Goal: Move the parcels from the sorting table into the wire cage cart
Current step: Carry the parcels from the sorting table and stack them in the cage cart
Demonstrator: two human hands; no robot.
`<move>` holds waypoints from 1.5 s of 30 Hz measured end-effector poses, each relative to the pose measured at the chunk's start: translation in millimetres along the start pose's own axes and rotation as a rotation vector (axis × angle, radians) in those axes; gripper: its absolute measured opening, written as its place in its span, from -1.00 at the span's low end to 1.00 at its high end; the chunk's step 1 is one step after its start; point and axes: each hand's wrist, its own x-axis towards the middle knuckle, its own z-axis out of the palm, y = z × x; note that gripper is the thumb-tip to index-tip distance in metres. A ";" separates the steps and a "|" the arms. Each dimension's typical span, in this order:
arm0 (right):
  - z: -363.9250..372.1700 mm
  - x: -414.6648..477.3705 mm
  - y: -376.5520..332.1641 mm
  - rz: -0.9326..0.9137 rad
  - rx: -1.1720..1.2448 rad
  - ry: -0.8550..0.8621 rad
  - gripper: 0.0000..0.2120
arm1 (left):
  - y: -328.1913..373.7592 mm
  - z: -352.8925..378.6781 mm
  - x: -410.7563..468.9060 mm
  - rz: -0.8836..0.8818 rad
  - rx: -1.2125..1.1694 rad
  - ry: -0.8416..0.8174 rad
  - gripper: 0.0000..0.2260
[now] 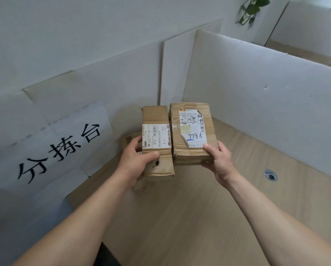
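Two brown cardboard parcels are held side by side above the wooden sorting table (pixel 189 217). My left hand (pixel 136 163) grips the narrower parcel (pixel 157 120) with a white label, thumb across its top near a small hole. My right hand (pixel 219 160) grips the near right corner of the wider parcel (pixel 191 150), whose torn label reads 7786. A third parcel (pixel 128 140) lies on the table behind my left hand, mostly hidden. No wire cage cart is in view.
White foam boards (pixel 257 96) wall the table at the back and right. A white sheet with large black characters (pixel 59 148) leans at the left. A round cable hole (pixel 270 175) sits in the tabletop at the right. A plant (pixel 253 8) hangs top right.
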 end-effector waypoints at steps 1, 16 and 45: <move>-4.2 -3.8 -2.0 -0.012 0.003 -0.006 -0.88 | 2.3 2.2 -3.9 0.014 -0.001 0.006 -0.37; -60.2 -75.8 -32.5 -0.149 0.082 -0.153 -0.80 | 30.8 33.6 -100.6 0.182 0.055 0.046 -0.40; -74.2 -190.0 -27.1 -0.221 0.004 -0.149 -0.48 | 10.5 -7.3 -208.6 0.261 -0.042 -0.001 -0.44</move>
